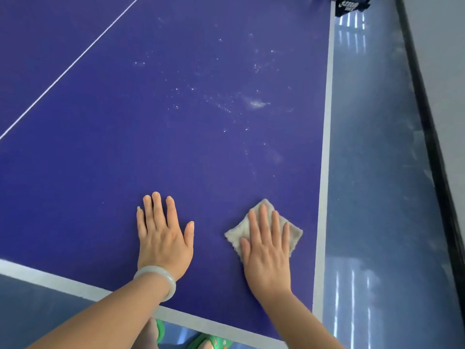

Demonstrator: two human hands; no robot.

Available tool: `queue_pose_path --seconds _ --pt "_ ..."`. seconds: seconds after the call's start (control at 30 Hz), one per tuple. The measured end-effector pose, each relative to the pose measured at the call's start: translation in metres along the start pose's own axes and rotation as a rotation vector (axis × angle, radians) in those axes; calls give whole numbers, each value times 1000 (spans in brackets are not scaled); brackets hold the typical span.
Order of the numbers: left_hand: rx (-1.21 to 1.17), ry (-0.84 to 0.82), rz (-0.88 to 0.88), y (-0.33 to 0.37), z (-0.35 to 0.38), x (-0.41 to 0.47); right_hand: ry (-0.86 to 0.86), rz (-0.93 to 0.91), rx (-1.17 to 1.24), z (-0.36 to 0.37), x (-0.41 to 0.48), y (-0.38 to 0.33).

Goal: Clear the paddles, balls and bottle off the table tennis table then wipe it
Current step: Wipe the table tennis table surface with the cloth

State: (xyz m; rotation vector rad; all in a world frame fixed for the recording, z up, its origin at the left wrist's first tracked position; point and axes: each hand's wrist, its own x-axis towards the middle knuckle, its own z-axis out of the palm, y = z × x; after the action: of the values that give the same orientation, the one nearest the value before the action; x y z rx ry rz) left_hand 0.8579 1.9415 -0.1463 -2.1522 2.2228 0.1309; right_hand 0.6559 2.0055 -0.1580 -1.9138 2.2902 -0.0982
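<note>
The blue table tennis table (125, 134) fills the view, with white lines along its near and right edges. My right hand (268, 245) lies flat, fingers spread, pressing a small beige cloth (241, 230) onto the table near the right front corner. To its left, my left hand (163, 235) rests palm down on the bare surface, fingers apart and holding nothing; a pale bangle sits on that wrist. Whitish specks and smears (254, 104) mark the table beyond the cloth. No paddles, balls or bottle are in sight.
The net post and clamp (349, 5) show at the top right corner. A shiny blue floor (372, 172) runs along the table's right side, bounded by a dark baseboard (432, 147). My feet in green sandals (214, 342) stand below the near edge.
</note>
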Motion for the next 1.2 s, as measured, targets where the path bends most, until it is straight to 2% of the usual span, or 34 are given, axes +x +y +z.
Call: queue_pose_path --seconds 0.1,0.13,0.17,0.2,0.27,0.33,0.4,0.47,0.53,0.6,0.63,0.67,0.7,0.8,0.83,0.9,0.97,1.07,1.13,1.17,1.2 --pt "7 -2 -3 -1 1 0 -46 -369 -45 -7 20 6" --pt "20 -8 -4 -2 1 0 -40 -454 -78 -12 37 20" --pt "31 -14 -5 -2 2 1 -9 -461 -105 -16 56 37" --pt "37 -18 -7 -2 3 0 8 -370 -90 -21 75 56" --pt "40 -23 -9 -2 4 -1 2 -19 -29 -30 108 87" --pt "46 -31 -10 -2 3 0 13 260 -6 -32 118 87" --pt "41 -48 -15 -2 1 0 63 323 -30 -25 106 56" --pt "26 -21 -12 -1 1 0 93 155 -32 -15 77 14" --pt "0 1 -9 -1 1 1 23 -196 -13 -4 46 -19" --pt "-8 -1 -2 -1 1 2 -60 -517 -49 -4 40 -17" --pt "-4 -9 0 -2 1 1 -54 -589 -70 -8 52 -2" --pt "-1 -18 -3 -2 1 2 -26 -575 -92 -12 69 15" --pt "1 -25 -6 -1 1 2 -18 -474 -87 -17 88 32" --pt "13 -35 -11 -2 1 1 -10 97 4 -34 137 78" --pt "13 -38 -9 -2 2 1 -2 236 16 -37 143 80" --pt "10 -43 -10 -3 2 1 9 347 45 -32 140 56" --pt "0 -33 -5 -3 2 2 18 212 18 -21 119 15" --pt "-23 -27 -1 -2 2 2 -25 -214 -35 -6 74 -42" --pt "-28 -33 4 -3 2 2 -73 -426 -45 -4 65 -44" --pt "-37 -37 2 -3 2 2 -63 -438 -65 -5 71 -32" --pt "-50 -40 0 -4 2 2 -53 -359 -81 -6 78 -17"
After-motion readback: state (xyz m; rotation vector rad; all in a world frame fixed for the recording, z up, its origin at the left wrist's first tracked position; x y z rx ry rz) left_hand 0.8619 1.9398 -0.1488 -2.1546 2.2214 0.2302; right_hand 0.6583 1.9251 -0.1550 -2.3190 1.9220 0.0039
